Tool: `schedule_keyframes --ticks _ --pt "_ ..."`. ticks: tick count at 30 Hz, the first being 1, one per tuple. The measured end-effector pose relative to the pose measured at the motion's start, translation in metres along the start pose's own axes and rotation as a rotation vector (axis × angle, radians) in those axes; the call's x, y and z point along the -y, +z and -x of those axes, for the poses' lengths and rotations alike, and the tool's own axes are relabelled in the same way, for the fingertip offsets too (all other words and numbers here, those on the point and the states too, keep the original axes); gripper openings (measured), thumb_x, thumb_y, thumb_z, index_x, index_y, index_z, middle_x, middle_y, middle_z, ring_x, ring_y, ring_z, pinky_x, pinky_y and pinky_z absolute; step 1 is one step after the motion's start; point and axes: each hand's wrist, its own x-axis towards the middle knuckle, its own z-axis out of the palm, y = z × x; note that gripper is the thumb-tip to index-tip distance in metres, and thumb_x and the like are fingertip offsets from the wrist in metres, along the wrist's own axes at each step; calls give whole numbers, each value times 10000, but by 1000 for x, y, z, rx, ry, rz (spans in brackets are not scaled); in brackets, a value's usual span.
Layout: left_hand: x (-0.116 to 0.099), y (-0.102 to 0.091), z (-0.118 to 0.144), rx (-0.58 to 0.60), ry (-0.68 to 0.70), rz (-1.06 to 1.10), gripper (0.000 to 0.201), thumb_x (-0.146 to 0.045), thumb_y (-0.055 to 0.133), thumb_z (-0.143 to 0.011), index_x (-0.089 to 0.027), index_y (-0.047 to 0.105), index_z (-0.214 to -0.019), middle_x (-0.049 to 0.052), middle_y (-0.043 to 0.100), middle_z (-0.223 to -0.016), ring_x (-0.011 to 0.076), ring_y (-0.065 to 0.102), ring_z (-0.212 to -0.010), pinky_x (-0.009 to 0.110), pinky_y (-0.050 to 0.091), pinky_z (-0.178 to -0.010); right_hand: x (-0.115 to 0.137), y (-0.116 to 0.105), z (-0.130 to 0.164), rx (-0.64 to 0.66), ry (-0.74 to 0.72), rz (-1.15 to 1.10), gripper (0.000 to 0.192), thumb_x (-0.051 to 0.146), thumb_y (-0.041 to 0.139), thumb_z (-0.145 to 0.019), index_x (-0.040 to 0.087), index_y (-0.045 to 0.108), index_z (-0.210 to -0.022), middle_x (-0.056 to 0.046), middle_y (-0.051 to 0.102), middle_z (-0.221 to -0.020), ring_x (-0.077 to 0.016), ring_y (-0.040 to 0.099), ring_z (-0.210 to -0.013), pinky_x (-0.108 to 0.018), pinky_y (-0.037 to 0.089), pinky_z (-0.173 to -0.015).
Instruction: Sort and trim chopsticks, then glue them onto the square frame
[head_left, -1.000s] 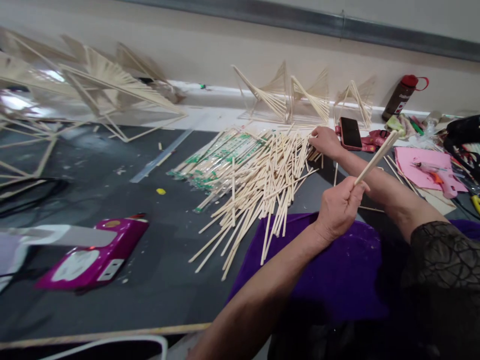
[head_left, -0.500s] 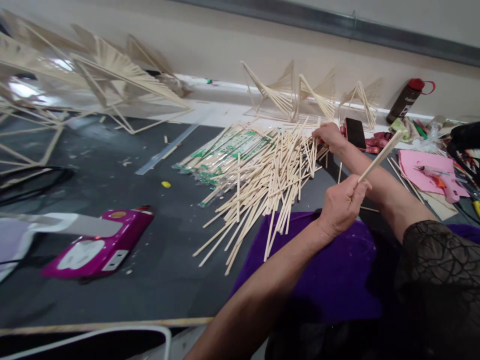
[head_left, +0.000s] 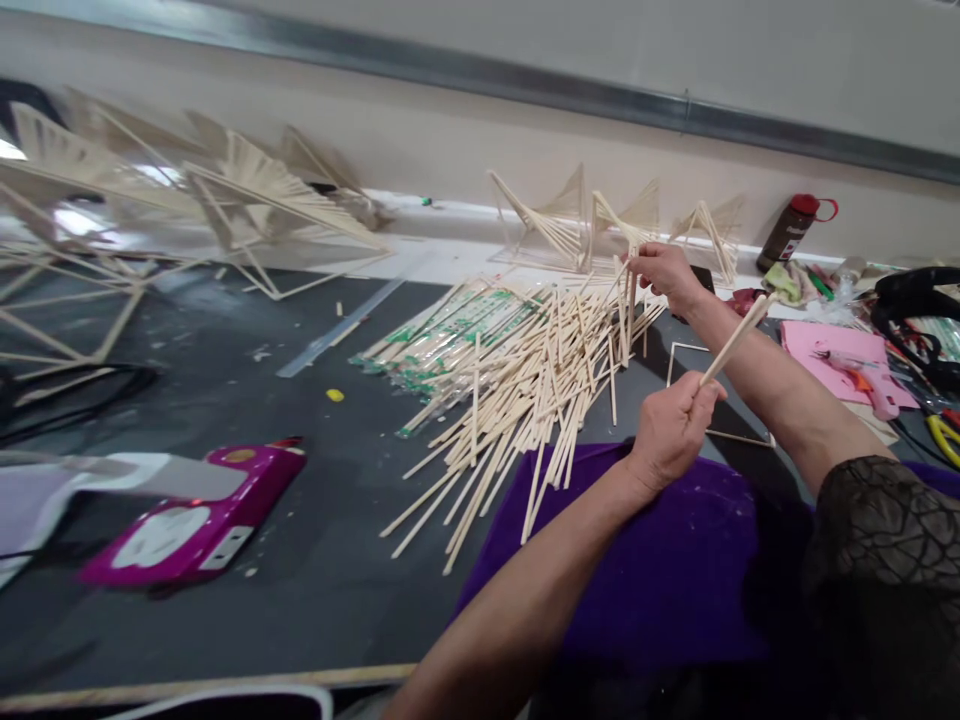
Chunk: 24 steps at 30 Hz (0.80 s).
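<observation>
Now, left hand (head_left: 670,428): closed around the lower end of a single wooden stick (head_left: 733,338), which slants up and to the right above the worktop (head_left: 225,400).
Right hand (head_left: 664,272): reaches across to the far edge of the stick pile (head_left: 525,380), fingers pinched on the tops of a few sticks lifted from it.
Stick pile: loose wooden sticks fanned over the dark worktop, its near end overlapping the purple cloth (head_left: 660,570).
Wrapped sticks (head_left: 435,335): green-printed packets, just left of the pile and partly under it.
Stick models (head_left: 592,225): standing by the wall behind the right hand.
Magenta case (head_left: 187,515): well left of the pile.
Bottle (head_left: 787,232): far right, by the wall.
</observation>
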Motion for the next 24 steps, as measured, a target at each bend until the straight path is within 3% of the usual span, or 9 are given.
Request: schedule_keyframes --ticks 6,10,16,24 --pt "4 -2 -3 -65 -61 118 329 -402 395 -976 -207 613 -824 -42 515 -568 117 514 -553 247 410 -611 25 6 0 -6 -27 -52 249 138 628 -791 169 487 -588 59 440 -510 -56 411 -485 -174 257 -417" --pt "11 -3 -7 -125 -141 195 357 -452 406 -973 -199 615 -833 -36 515 -574 120 517 -570 242 393 -587 37 5 -3 -45 -127 -81 202 83 615 -757 160 511 -601 62 476 -541 -49 419 -520 -160 367 -501" --pt "18 -4 -12 -173 -188 275 356 -453 431 -975 -184 619 -835 -36 512 -587 110 504 -565 227 375 -550 61 0 -3 -35 -170 -99 205 93 596 -789 158 517 -612 42 547 -585 -48 489 -566 -139 408 -528" --pt "20 -5 -14 -207 -189 343 355 -470 471 -958 -180 625 -821 -55 507 -557 88 461 -490 220 376 -523 69 1 0 -77 -140 -140 174 185 558 -918 174 504 -754 24 625 -685 -37 549 -526 -130 315 -426"
